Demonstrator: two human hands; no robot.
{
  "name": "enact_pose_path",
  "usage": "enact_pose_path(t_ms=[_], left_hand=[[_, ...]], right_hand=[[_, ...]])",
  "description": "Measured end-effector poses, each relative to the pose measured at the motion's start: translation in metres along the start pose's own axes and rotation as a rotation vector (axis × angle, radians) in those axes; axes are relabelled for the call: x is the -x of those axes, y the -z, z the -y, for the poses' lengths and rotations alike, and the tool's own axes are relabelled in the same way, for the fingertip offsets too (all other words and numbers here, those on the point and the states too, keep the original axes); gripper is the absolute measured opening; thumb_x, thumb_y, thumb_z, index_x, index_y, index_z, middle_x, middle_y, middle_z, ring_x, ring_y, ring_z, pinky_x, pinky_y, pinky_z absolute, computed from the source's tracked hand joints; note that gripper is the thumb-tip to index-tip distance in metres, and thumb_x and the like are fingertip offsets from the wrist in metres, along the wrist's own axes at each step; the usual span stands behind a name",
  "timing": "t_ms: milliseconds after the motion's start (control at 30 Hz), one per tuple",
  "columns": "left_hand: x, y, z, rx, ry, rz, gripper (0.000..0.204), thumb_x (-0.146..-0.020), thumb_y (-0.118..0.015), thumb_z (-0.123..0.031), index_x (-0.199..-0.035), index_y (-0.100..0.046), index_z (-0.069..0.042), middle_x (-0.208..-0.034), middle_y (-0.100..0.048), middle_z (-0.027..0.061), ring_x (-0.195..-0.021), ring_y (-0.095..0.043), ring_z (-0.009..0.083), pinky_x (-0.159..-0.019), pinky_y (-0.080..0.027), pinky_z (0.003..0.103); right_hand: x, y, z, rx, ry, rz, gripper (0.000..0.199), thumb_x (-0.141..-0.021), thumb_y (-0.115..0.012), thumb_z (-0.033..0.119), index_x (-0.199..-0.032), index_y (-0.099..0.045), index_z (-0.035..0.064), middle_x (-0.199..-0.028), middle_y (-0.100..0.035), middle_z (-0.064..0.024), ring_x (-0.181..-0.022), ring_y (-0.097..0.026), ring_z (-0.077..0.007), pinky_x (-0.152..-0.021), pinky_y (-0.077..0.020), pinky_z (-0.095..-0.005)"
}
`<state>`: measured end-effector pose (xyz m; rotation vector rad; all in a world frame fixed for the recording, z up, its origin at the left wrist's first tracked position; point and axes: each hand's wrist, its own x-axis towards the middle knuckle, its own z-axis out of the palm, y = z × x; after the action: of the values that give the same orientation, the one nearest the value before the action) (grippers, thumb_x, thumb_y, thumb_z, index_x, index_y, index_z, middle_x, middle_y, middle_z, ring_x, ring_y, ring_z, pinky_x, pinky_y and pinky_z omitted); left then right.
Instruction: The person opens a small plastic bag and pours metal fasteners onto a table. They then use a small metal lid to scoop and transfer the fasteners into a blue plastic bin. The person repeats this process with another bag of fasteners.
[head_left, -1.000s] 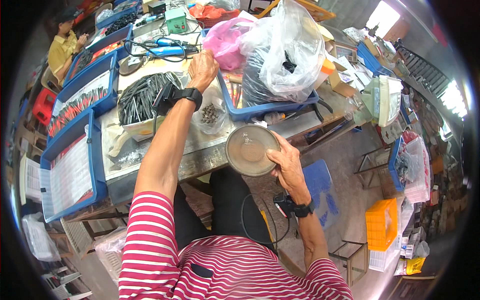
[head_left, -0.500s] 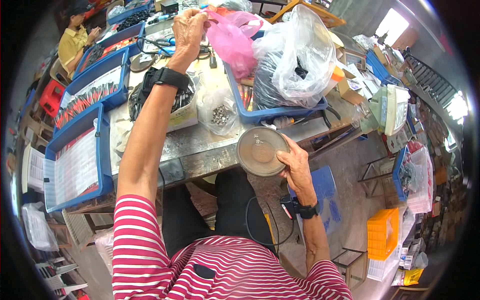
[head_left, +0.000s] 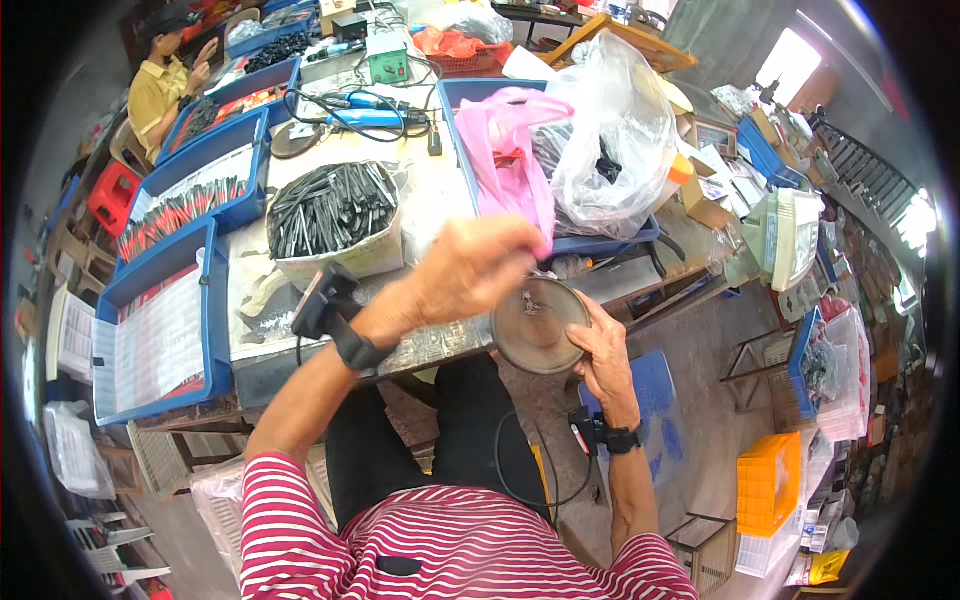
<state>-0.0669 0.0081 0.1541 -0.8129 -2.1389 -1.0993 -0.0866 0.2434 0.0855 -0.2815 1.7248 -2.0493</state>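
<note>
Dish (head_left: 528,338), round and brown, sits pinched at its rim in right hand (head_left: 605,352); left hand (head_left: 470,270), blurred, is closed on pink bag (head_left: 520,190).

The left hand (head_left: 465,270) is blurred, any contact with the pink bag (head_left: 515,165) obscured; fingers of the right hand (head_left: 606,355) are hidden behind the round disc (head_left: 535,335); the striped shirt (head_left: 470,550) is cut by the lower edge.

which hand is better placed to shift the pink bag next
Probably the left hand: though blurred, it is right at the near end of the pink bag, while the right hand is occupied gripping the round brown dish by its edge.
</note>
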Motion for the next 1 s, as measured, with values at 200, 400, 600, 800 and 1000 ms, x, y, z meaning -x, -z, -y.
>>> enact_pose_path(t_ms=[200, 400, 600, 800, 1000], left_hand=[[0.022, -0.034, -0.009, -0.038, 0.099, 0.178, 0.015, -0.077, -0.059, 0.000, -0.092, -0.058, 0.000, -0.079, -0.062, 0.0142, -0.067, -0.063, 0.0284, -0.057, -0.050, 0.034], [0.031, -0.027, 0.006, 0.018, 0.235, 0.051, 0.012, -0.080, -0.058, -0.001, -0.092, -0.059, 0.001, -0.079, -0.062, 0.0092, -0.067, -0.060, 0.0166, -0.057, -0.049, 0.029], [0.003, 0.004, 0.021, 0.261, 0.555, -0.635, 0.033, -0.085, -0.055, -0.007, -0.117, -0.048, -0.005, -0.074, -0.059, 0.0030, -0.055, -0.047, 0.0022, -0.042, -0.037, 0.017], [0.030, -0.008, -0.011, 0.205, 0.759, -0.410, 0.030, -0.088, -0.055, -0.013, -0.115, -0.052, -0.002, -0.070, -0.054, -0.0001, -0.055, -0.046, 0.0029, -0.043, -0.037, 0.016], [0.071, -0.028, -0.031, 0.835, 0.956, -0.291, 0.037, -0.090, -0.057, -0.030, -0.106, -0.055, 0.003, -0.068, -0.053, 0.0001, -0.054, -0.044, 0.0037, -0.045, -0.035, 0.018]], right_hand=[[0.001, 0.016, -0.001, -0.038, 0.043, -0.012, 0.054, -0.077, -0.056, 0.005, -0.128, -0.042, -0.0066, -0.096, -0.063, -0.0086, -0.058, -0.056, -0.0052, -0.036, -0.0363, -0.0145], [0.001, 0.025, -0.001, -0.030, 0.106, -0.055, 0.055, -0.076, -0.055, 0.005, -0.127, -0.042, -0.0094, -0.099, -0.062, -0.0106, -0.058, -0.056, -0.0065, -0.035, -0.0358, -0.0147], [-0.002, 0.014, 0.013, -0.060, 0.107, -0.020, 0.054, -0.076, -0.056, 0.007, -0.127, -0.044, -0.0072, -0.097, -0.062, -0.0089, -0.061, -0.055, -0.0057, -0.036, -0.0321, -0.0158], [-0.011, -0.006, 0.025, -0.101, 0.144, -0.007, 0.054, -0.077, -0.057, 0.008, -0.127, -0.044, -0.0063, -0.095, -0.061, -0.0061, -0.060, -0.052, -0.0045, -0.037, -0.0312, -0.0155], [-0.011, -0.025, 0.024, -0.118, 0.118, 0.063, 0.052, -0.080, -0.056, 0.007, -0.128, -0.042, -0.0063, -0.092, -0.059, -0.0038, -0.058, -0.049, -0.0019, -0.039, -0.0358, -0.0154]])
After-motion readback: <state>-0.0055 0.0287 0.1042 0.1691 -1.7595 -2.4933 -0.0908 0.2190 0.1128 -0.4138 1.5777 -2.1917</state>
